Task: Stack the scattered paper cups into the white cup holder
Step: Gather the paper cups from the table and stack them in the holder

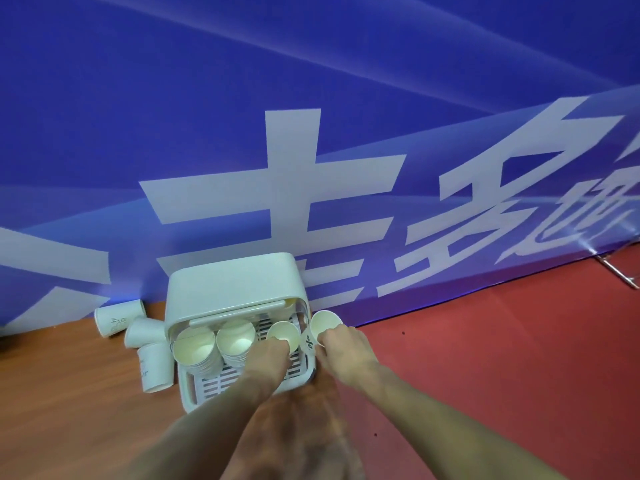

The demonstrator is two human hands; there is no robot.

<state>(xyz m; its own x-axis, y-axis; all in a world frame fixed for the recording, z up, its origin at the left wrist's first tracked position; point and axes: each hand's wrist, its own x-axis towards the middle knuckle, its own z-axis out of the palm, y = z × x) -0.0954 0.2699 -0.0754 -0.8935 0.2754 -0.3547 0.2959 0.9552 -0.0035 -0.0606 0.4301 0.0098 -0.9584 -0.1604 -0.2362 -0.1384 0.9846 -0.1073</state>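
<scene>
Both hands work at the white plastic cup holder (221, 296), seen from a head-worn camera: left hand (266, 358) reaches into the slatted tray w/ fingers curled on the rim of a small white paper cup (284, 334) standing mouth-up inside, while right hand (343, 351) pinches a second white paper cup (323, 323) w/ dark print — held just outside the holder's right edge, mouth tilted up toward the camera. The holder, a boxy white unit w/ raised lid, sits on a brown wooden tabletop (69, 410) close to its right edge. Two nested stacks of white paper cups (194, 348) and (235, 341) stand side by side in the tray's left half, next to the cup in the left hand. Outside the holder, at its left, three loose white printed cups (119, 318) lie on their sides on the wood — bunched together, touching or nearly so. Behind: a blue banner (311, 98) w/ large white characters. Red floor (519, 341) spreads to the right.
</scene>
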